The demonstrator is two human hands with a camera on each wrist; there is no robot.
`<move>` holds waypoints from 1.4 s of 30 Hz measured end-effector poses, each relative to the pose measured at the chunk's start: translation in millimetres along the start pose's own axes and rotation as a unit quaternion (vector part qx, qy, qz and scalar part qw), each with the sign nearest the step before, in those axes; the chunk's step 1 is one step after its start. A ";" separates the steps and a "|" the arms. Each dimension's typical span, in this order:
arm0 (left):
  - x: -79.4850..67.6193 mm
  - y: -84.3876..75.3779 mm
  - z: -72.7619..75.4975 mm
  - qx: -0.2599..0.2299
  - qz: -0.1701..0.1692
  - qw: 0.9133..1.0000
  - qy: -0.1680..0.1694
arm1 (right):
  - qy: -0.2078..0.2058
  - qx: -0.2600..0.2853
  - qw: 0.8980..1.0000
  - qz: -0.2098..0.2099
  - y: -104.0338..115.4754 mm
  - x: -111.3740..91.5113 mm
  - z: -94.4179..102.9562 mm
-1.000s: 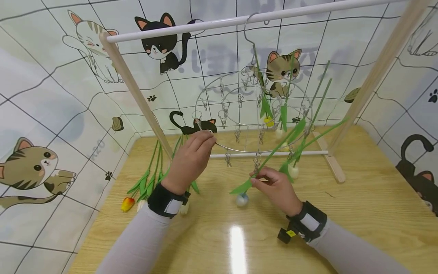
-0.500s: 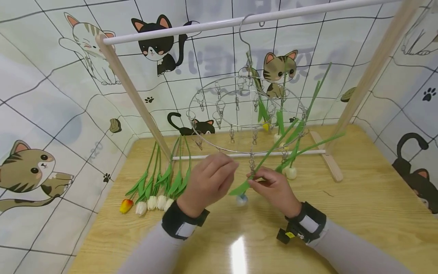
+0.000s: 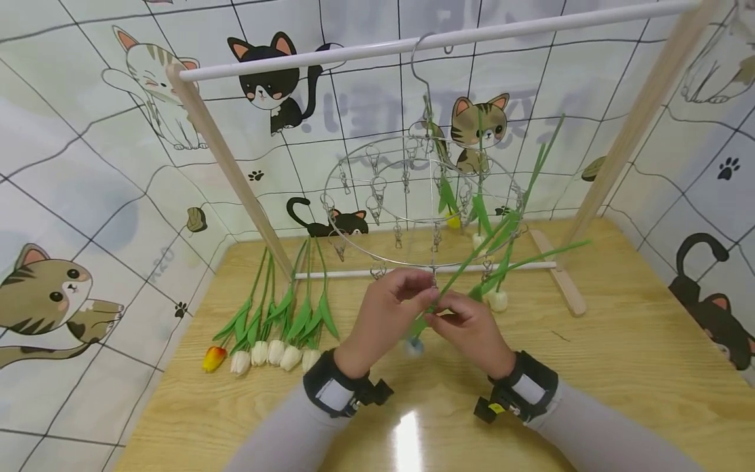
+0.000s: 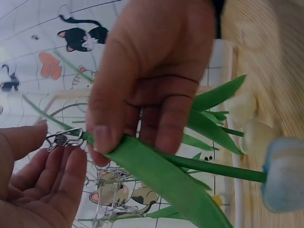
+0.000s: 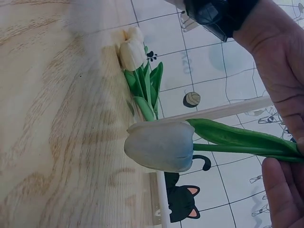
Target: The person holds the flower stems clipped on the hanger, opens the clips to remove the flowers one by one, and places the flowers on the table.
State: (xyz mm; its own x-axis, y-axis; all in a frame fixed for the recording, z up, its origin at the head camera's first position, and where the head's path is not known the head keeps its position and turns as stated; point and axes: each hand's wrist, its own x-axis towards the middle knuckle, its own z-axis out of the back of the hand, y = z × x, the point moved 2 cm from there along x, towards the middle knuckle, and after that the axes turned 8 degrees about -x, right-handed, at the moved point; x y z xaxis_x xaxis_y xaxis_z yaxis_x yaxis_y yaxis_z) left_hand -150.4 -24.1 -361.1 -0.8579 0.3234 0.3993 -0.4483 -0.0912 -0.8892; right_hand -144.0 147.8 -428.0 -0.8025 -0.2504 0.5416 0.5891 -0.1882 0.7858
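Observation:
A round wire clip hanger [image 3: 377, 259] hangs by its hook from the rack's bar. At its front, my left hand [image 3: 386, 314] pinches a metal clip [image 4: 61, 139] between thumb and fingers. Just below, my right hand [image 3: 476, 331] pinches the green stem of a pale blue-white artificial tulip [image 3: 415, 347], also seen in the right wrist view as a tulip [image 5: 160, 146] with its bloom pointing down. The stem lies against the clip; whether the clip grips it I cannot tell. Several other tulips, including a yellow one [image 3: 453, 219] and a white one [image 3: 498, 301], hang bloom-down along the hanger's right side.
Several white tulips [image 3: 275, 353] and an orange-yellow one [image 3: 215, 358] lie on the left of the wooden table [image 3: 177, 419]. The rack has a white top bar [image 3: 354, 47], a lower bar and wooden posts. Bare clips dangle from the hanger's left and middle.
My left hand has left the hanger's left rim and come right to the front clip beside my right hand. My right hand has stayed on the tulip's stem.

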 end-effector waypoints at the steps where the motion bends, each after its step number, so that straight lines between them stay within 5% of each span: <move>1: 2.0 1.3 0.5 -0.030 0.037 0.999 -0.001 | -0.001 -0.003 1.000 -0.002 -0.4 0.0 -0.1; 4: 5.2 4.6 2.1 -0.082 0.125 0.989 -0.002 | -0.002 -0.011 1.000 -0.010 -1.5 -1.1 -0.8; 8: 5.6 6.7 2.4 -0.117 0.164 0.979 0.007 | -0.001 -0.023 1.000 -0.007 -3.4 -2.9 -2.2; 25: 6.5 13.3 0.6 -0.175 0.147 0.973 0.015 | 0.006 -0.008 0.999 0.035 -2.5 -0.3 -2.6; 42: 5.6 13.7 0.0 -0.162 0.122 0.979 0.029 | 0.009 -0.018 0.999 0.035 -0.1 0.8 -1.7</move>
State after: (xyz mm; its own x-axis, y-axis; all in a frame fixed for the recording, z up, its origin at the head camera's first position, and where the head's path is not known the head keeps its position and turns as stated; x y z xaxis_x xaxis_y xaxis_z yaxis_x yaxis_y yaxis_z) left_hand -161.4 -23.6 -371.0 -0.9099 0.3823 0.1610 -0.1204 0.1282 -0.9844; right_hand -144.6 146.0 -428.1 -0.7572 -0.2811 0.5896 0.6474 -0.2033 0.7345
